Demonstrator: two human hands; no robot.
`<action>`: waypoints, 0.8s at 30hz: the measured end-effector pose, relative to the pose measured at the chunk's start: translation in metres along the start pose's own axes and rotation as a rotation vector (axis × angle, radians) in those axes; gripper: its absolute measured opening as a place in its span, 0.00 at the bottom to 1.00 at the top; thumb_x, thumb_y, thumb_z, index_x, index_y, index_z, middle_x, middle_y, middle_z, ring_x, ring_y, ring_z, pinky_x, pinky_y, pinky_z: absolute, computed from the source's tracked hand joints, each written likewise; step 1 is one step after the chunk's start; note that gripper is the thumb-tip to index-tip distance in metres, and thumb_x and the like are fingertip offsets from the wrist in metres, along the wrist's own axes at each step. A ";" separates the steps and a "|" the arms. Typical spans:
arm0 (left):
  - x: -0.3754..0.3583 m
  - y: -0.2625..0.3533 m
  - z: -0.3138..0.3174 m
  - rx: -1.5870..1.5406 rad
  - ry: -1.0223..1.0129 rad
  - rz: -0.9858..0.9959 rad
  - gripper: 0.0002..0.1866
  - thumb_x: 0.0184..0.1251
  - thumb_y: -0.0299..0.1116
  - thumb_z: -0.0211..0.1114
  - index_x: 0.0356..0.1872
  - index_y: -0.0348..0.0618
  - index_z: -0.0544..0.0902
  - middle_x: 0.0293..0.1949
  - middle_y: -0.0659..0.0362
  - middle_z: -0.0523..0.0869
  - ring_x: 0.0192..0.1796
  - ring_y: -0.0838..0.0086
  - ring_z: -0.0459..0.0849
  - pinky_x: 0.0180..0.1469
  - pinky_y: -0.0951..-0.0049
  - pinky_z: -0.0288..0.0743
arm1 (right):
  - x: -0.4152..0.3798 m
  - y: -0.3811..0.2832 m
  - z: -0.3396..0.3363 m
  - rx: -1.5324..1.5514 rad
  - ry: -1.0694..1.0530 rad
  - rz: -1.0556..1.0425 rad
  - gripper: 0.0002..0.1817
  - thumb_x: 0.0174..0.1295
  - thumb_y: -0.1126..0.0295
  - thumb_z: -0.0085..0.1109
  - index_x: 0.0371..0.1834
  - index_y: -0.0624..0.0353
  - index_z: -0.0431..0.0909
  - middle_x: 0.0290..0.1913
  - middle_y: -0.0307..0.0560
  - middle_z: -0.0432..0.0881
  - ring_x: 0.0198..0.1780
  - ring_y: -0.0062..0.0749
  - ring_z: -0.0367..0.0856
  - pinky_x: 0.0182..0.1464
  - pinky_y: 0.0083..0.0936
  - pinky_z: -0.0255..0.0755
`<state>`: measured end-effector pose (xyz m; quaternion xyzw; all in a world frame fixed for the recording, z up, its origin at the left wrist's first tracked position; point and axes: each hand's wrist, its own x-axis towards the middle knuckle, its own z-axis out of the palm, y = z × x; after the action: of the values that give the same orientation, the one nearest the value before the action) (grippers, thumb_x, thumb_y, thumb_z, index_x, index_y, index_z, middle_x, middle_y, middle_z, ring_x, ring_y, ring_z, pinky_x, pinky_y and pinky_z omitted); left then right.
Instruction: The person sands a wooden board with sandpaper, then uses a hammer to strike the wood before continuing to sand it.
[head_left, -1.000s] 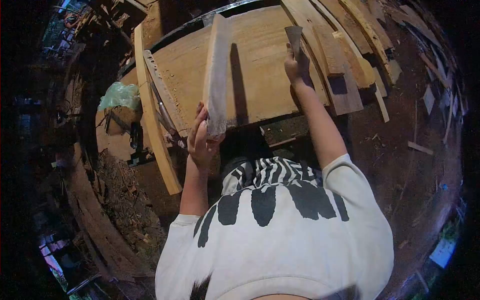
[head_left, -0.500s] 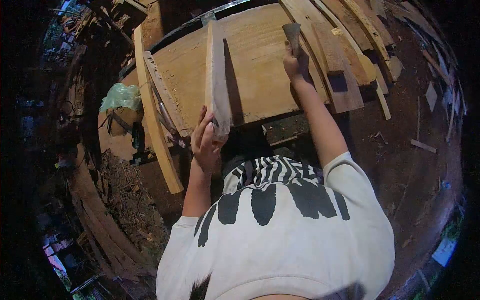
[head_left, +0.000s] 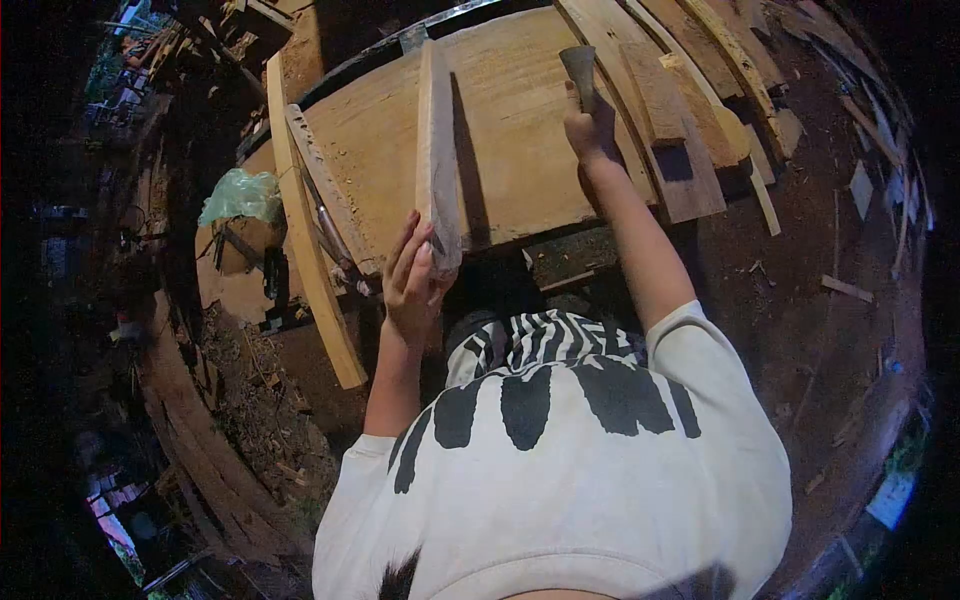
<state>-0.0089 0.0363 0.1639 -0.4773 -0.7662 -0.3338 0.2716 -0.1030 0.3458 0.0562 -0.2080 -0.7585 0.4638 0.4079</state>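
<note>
A long, pale piece of timber point(head_left: 433, 145) stretches over the wooden workbench, casting a dark shadow along its right side. My left hand point(head_left: 409, 277) grips its near end, fingers along the left face. To the right, over the bench, my right hand point(head_left: 590, 130) is closed around a hand tool with a flared grey metal blade point(head_left: 578, 65) pointing away from me. The tool's grip is mostly hidden by my fingers. A gap of bench surface point(head_left: 515, 140) lies between the tool and the timber.
Several boards point(head_left: 655, 110) lie along the bench's right side. A long narrow plank point(head_left: 310, 240) and a rough-edged strip point(head_left: 325, 180) lie at the left, near a pale green plastic bag point(head_left: 242, 197). Wood chips and scraps litter the ground point(head_left: 265, 390).
The timber's far end has shifted slightly right and its faces have turned a little in my left hand. My right hand with the tool has moved slightly left.
</note>
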 end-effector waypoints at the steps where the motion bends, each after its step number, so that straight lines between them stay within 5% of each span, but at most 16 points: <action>1: -0.003 -0.002 0.001 -0.003 0.001 0.003 0.30 0.55 0.23 0.69 0.58 0.44 0.66 0.56 0.45 0.78 0.60 0.47 0.76 0.57 0.53 0.77 | 0.001 0.000 -0.001 -0.002 0.004 -0.001 0.14 0.66 0.64 0.54 0.39 0.66 0.79 0.38 0.62 0.82 0.42 0.55 0.81 0.41 0.37 0.73; 10: 0.002 0.002 -0.013 0.034 -0.266 -0.019 0.28 0.50 0.20 0.71 0.53 0.45 0.68 0.58 0.50 0.78 0.62 0.47 0.74 0.60 0.58 0.76 | -0.001 -0.010 -0.009 -0.018 -0.089 0.080 0.14 0.67 0.63 0.53 0.41 0.64 0.79 0.38 0.62 0.81 0.43 0.55 0.81 0.43 0.38 0.73; 13: -0.006 -0.003 -0.005 0.030 -0.222 -0.023 0.28 0.52 0.21 0.70 0.54 0.46 0.68 0.59 0.50 0.77 0.62 0.47 0.74 0.60 0.57 0.75 | 0.000 0.002 -0.004 -0.006 -0.089 0.076 0.13 0.67 0.64 0.52 0.41 0.64 0.79 0.39 0.62 0.81 0.44 0.56 0.81 0.44 0.38 0.74; 16: -0.015 0.003 0.019 -0.096 0.073 -0.107 0.25 0.57 0.23 0.70 0.52 0.45 0.66 0.61 0.45 0.73 0.62 0.52 0.75 0.61 0.59 0.74 | 0.001 0.000 -0.004 0.031 -0.033 0.006 0.13 0.67 0.64 0.52 0.42 0.64 0.79 0.38 0.62 0.81 0.44 0.57 0.80 0.44 0.38 0.73; 18: -0.016 0.016 0.029 -0.361 0.518 -0.558 0.24 0.59 0.26 0.70 0.50 0.43 0.63 0.58 0.45 0.73 0.58 0.61 0.78 0.58 0.62 0.75 | 0.003 -0.007 -0.010 -0.108 -0.139 0.086 0.12 0.67 0.65 0.52 0.42 0.64 0.78 0.38 0.61 0.81 0.43 0.59 0.79 0.44 0.39 0.74; 19: -0.020 0.019 0.027 -0.362 0.524 -0.557 0.24 0.59 0.26 0.70 0.50 0.43 0.63 0.58 0.45 0.73 0.58 0.61 0.78 0.58 0.62 0.75 | 0.003 -0.006 -0.011 -0.109 -0.140 0.080 0.12 0.67 0.65 0.52 0.42 0.64 0.78 0.38 0.61 0.81 0.43 0.59 0.79 0.44 0.39 0.74; 21: -0.034 0.023 0.024 -0.424 0.551 -0.963 0.27 0.57 0.31 0.72 0.48 0.43 0.61 0.52 0.51 0.73 0.55 0.69 0.73 0.53 0.70 0.74 | 0.002 -0.006 -0.009 -0.069 -0.119 -0.001 0.09 0.63 0.70 0.55 0.42 0.63 0.77 0.40 0.62 0.80 0.42 0.60 0.79 0.43 0.39 0.74; 24: -0.067 0.006 0.029 -0.342 0.330 -0.995 0.27 0.58 0.37 0.72 0.46 0.44 0.61 0.47 0.56 0.72 0.49 0.73 0.73 0.51 0.73 0.71 | -0.017 -0.018 -0.014 0.196 -0.287 -0.168 0.09 0.58 0.76 0.55 0.42 0.63 0.77 0.42 0.63 0.79 0.43 0.59 0.79 0.43 0.40 0.74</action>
<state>0.0204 0.0242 0.0981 -0.0360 -0.7815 -0.6119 0.1162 -0.0800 0.3327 0.0679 -0.0351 -0.7748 0.5247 0.3508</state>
